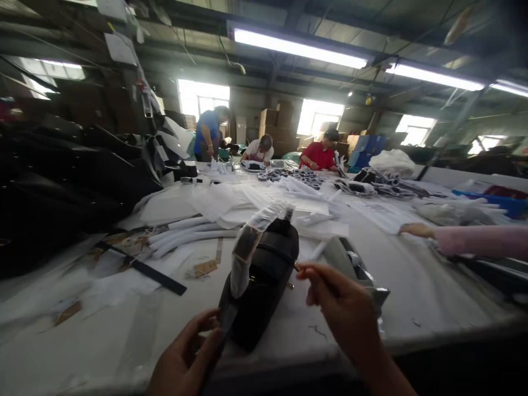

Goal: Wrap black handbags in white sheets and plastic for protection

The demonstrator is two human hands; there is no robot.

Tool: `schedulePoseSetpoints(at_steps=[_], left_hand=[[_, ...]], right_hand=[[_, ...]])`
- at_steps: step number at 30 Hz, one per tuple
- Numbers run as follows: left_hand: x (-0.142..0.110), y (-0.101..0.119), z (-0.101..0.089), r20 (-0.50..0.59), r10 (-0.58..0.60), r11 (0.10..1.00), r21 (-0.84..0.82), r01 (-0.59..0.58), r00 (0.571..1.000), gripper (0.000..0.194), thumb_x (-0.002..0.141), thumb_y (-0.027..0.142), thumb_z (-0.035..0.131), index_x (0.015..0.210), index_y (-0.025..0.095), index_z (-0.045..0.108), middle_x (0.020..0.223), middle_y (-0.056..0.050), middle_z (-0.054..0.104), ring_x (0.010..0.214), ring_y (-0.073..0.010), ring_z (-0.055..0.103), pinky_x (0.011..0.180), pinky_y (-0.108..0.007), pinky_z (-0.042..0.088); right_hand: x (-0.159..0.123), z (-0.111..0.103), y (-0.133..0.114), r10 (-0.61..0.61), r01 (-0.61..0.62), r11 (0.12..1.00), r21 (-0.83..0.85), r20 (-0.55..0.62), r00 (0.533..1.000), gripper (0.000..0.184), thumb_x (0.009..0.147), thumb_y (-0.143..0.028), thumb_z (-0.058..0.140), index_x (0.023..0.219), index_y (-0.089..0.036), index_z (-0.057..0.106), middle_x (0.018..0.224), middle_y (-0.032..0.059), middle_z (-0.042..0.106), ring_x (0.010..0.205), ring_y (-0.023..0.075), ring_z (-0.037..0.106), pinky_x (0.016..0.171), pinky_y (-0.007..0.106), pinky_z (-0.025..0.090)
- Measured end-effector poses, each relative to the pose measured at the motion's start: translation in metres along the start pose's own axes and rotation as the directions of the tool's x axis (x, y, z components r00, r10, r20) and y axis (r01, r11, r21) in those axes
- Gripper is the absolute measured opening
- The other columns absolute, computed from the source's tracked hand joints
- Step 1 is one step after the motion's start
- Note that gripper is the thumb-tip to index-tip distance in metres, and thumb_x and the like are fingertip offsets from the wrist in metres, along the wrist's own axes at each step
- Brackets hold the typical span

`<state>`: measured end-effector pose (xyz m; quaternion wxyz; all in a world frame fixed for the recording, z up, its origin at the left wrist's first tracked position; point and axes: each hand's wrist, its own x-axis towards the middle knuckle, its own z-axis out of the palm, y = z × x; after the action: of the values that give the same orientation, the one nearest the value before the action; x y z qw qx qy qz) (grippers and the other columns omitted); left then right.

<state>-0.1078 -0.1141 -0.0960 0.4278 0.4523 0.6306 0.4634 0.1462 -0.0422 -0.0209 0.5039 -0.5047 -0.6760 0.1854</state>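
Note:
A black bag (pixel 264 286) lies on the white table in front of me, its far end pointing away. Its arched handle (pixel 247 242) is wrapped in white and clear film. My left hand (pixel 187 352) is closed round the dark strap at the handle's near end. At the bag's right side, my right hand (pixel 340 308) pinches something small; it may be a zipper pull, but the fingers hide most of it. A grey tape dispenser (pixel 350 261) stands just beyond my right hand.
White paper sheets (pixel 231 203) and foam tubes (pixel 185 234) cover the table's middle. A dark flat strip (pixel 144 268) and brown tags (pixel 205 268) lie left, near a black pile (pixel 61 192). A co-worker's pink sleeve (pixel 478 240) reaches in from the right. Several people work at the back.

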Motion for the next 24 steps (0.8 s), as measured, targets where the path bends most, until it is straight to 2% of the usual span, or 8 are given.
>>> schedulePoseSetpoints(at_steps=[3, 6, 8, 10, 12, 16, 21, 24], left_hand=[[0.001, 0.004, 0.016, -0.152, 0.238, 0.941, 0.28, -0.189, 0.959, 0.066, 0.078, 0.055, 0.067, 0.138, 0.032, 0.053, 0.116, -0.004, 0.068, 0.07, -0.0194, 0.066, 0.058, -0.027, 0.051], [0.004, 0.005, 0.026, -0.124, 0.388, 0.794, 0.547, -0.263, 0.913, 0.062, 0.086, 0.045, 0.058, 0.146, 0.038, 0.043, 0.121, -0.002, 0.066, 0.084, -0.0227, 0.07, 0.063, -0.028, 0.051], [0.008, 0.004, 0.025, -0.092, 0.392, 0.722, 0.647, -0.244, 0.915, 0.057, 0.092, 0.041, 0.049, 0.149, 0.036, 0.039, 0.117, -0.003, 0.068, 0.087, -0.023, 0.071, 0.063, -0.028, 0.051], [0.014, 0.004, 0.017, -0.057, 0.392, 0.673, 0.698, -0.244, 0.918, 0.052, 0.096, 0.039, 0.042, 0.148, 0.033, 0.042, 0.118, -0.004, 0.069, 0.091, -0.0226, 0.072, 0.065, -0.027, 0.052], [0.023, 0.004, 0.003, -0.029, 0.428, 0.626, 0.731, -0.273, 0.903, 0.046, 0.099, 0.038, 0.038, 0.143, 0.032, 0.05, 0.123, -0.004, 0.069, 0.099, -0.0226, 0.071, 0.072, -0.027, 0.053], [0.064, 0.022, -0.033, -0.054, 0.584, 0.524, 0.787, -0.325, 0.81, 0.039, 0.099, 0.034, 0.038, 0.128, 0.031, 0.063, 0.12, -0.004, 0.072, 0.103, -0.0252, 0.07, 0.08, -0.032, 0.055], [0.139, 0.074, -0.057, -0.145, 0.744, 0.506, 0.759, -0.409, 0.652, 0.04, 0.092, 0.031, 0.047, 0.125, 0.016, 0.064, 0.131, -0.016, 0.064, 0.127, -0.0373, 0.054, 0.108, -0.057, 0.037], [0.142, 0.092, -0.039, -0.206, 0.757, 0.555, 0.703, -0.444, 0.62, 0.047, 0.096, 0.036, 0.044, 0.138, 0.017, 0.052, 0.142, -0.014, 0.056, 0.134, -0.03, 0.049, 0.111, -0.049, 0.039]], right_hand=[[0.062, -0.013, 0.001, -0.319, 0.293, 0.913, -0.285, -0.052, 0.946, 0.038, 0.094, -0.03, 0.057, 0.132, -0.026, 0.06, 0.122, 0.0075, 0.069, 0.092, 0.0216, 0.071, 0.085, 0.035, 0.057], [0.126, -0.005, 0.0, -0.442, 0.475, 0.812, -0.34, 0.175, 0.88, 0.072, 0.088, -0.024, 0.063, 0.153, -0.021, 0.033, 0.158, 0.012, 0.034, 0.139, 0.0303, 0.041, 0.112, 0.049, 0.038], [0.161, 0.004, -0.003, -0.447, 0.549, 0.795, -0.259, 0.362, 0.818, 0.065, 0.084, -0.022, 0.067, 0.145, -0.019, 0.046, 0.158, 0.0109, 0.036, 0.146, 0.0306, 0.028, 0.119, 0.05, 0.024], [0.186, 0.009, -0.01, -0.426, 0.563, 0.806, -0.183, 0.481, 0.766, 0.039, 0.081, -0.018, 0.07, 0.12, -0.019, 0.067, 0.139, 0.0081, 0.06, 0.138, 0.0295, 0.041, 0.118, 0.047, 0.025], [0.204, 0.008, -0.022, -0.387, 0.528, 0.834, -0.159, 0.513, 0.766, 0.016, 0.076, -0.012, 0.069, 0.09, -0.018, 0.074, 0.104, 0.0041, 0.075, 0.117, 0.0267, 0.06, 0.111, 0.042, 0.036], [0.224, -0.002, -0.062, -0.226, 0.328, 0.936, -0.128, 0.495, 0.839, 0.014, 0.072, -0.007, 0.065, 0.061, -0.016, 0.066, 0.054, -0.0023, 0.061, 0.062, 0.0166, 0.064, 0.078, 0.034, 0.054], [0.239, -0.005, -0.109, 0.049, -0.093, 0.994, 0.052, 0.549, 0.834, 0.015, 0.072, -0.01, 0.07, 0.06, -0.018, 0.065, 0.044, -0.0057, 0.048, 0.04, 0.0097, 0.046, 0.062, 0.035, 0.06], [0.233, -0.006, -0.121, 0.1, -0.28, 0.933, 0.225, 0.586, 0.804, 0.009, 0.075, -0.013, 0.072, 0.071, -0.019, 0.066, 0.051, -0.0042, 0.053, 0.05, 0.0115, 0.054, 0.071, 0.036, 0.062]])
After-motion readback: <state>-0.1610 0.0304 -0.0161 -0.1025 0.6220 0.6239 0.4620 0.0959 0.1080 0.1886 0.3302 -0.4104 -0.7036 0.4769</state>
